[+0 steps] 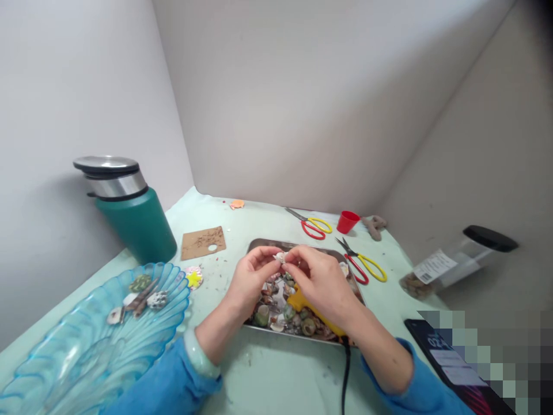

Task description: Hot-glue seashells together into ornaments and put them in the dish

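My left hand (253, 275) and my right hand (322, 282) meet above a metal tray, fingertips pinching a small whitish shell (280, 257) between them. Much of the shell is covered by the fingers. Below them, the metal tray (259, 242) holds many small shells (262, 314), green, brown and striped. A yellow glue gun (298, 301) with a black cord (346, 369) lies across the tray, partly hidden beneath my right hand and forearm.
On the left are a blue scalloped dish (52, 340) with several shells and a green bottle (136, 225). A cardboard piece (199, 245) lies behind. Two scissors (317, 225), a red cup (347, 222), a tilted clear jar (458, 268) and a phone (453, 363) are to the right.
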`<state>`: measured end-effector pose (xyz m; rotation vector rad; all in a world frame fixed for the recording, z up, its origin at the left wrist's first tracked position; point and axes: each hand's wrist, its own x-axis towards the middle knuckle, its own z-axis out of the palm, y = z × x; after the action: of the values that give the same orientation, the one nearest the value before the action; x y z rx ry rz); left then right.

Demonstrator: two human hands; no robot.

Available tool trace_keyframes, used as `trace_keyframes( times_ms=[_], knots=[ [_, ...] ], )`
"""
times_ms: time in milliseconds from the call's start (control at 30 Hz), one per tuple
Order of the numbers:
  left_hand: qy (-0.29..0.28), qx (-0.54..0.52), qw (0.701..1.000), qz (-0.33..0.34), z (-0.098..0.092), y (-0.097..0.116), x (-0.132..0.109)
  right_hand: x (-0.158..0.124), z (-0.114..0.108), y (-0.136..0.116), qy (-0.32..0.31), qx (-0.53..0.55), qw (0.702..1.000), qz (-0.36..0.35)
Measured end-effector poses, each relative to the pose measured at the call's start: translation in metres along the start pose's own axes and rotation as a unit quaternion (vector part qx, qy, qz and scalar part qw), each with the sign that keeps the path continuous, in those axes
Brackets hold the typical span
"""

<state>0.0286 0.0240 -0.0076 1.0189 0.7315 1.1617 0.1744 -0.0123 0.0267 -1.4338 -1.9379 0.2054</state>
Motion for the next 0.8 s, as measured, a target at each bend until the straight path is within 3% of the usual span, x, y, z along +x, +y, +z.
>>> trace_keyframes(
  times_ms=[600, 800],
  knots=[
    [0.017, -0.01, 1.0, -0.002, -0.0013, -0.0011, 0.0008, -0.0008, 0.0066, 0.0006, -0.005, -0.085, 0.996, -0.028],
    [0.004, -0.011, 1.0, -0.015, -0.0009, -0.0024, 0.0013, -0.0004, 0.0067, 0.003, 0.002, -0.077, 0.997, -0.009]
  ],
)
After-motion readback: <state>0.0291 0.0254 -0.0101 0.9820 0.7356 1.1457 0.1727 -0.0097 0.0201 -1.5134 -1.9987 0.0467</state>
